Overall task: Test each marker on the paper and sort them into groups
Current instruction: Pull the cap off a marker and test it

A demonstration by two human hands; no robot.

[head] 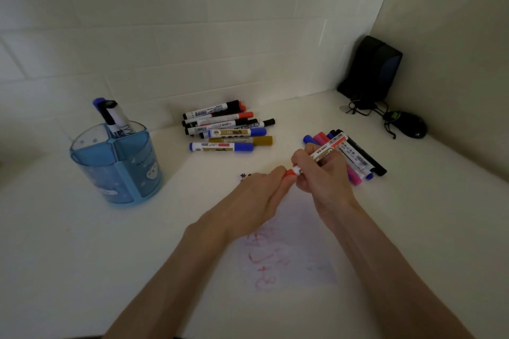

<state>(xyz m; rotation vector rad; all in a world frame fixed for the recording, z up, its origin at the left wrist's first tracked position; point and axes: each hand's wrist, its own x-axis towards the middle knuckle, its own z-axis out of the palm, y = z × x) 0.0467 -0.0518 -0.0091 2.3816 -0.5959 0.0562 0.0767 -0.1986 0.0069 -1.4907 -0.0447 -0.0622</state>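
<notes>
Both hands sit over the far edge of the paper (297,228). The paper lies flat on the white table (82,256), with red scribbles across its middle and a few black marks at its far-left corner.

Right hand (322,176) is wrapped round the barrel of a red marker (329,149). The barrel tilts up and away, out past the paper's far-right corner.

Left hand (256,190) pinches the red cap (289,172) between its fingertips. The cap touches the marker's end (can't tell if it's fully seated or partway off). The hands nearly meet at the cap.

Pile of markers (227,128) lies beyond the paper, off its far-left side. Caps are black, red and blue, plus one gold marker. They are mostly parallel, some stacked.

Second group of markers (358,158) sits just beyond the paper's far-right corner, partly behind the right hand. These are blue, pink and black, lying side by side.

Blue pen holder (118,165) stands upright well left of the paper and is split into compartments. Two markers (114,115) stand in its rear compartment, one blue-capped and one black-capped.

Black mouse (410,125) with a bundled cable lies far right beyond the paper. Black pouch (371,69) stands farther off the paper in the same direction, upright in the wall corner.
</notes>
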